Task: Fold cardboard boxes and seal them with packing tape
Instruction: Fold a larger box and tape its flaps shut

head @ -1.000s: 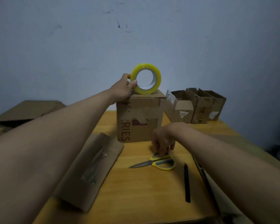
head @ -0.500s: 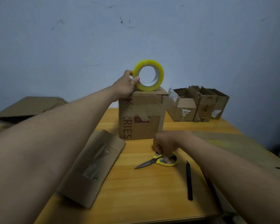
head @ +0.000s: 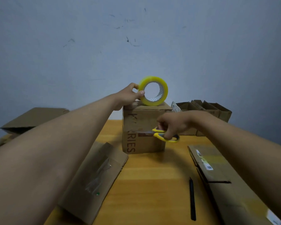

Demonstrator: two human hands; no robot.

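Centrally, our left hand (head: 128, 96) grips the yellow tape roll (head: 153, 91) atop the cardboard box (head: 143, 127); our right hand (head: 173, 124) grasps yellow-handled scissors (head: 162, 134).

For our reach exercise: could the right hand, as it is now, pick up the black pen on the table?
Probably not yet: the right hand is already gripping the scissors. The black pen itself lies uncovered on the table.

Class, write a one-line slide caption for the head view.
Left hand steadies tape roll on upright box; right hand lifts yellow scissors.
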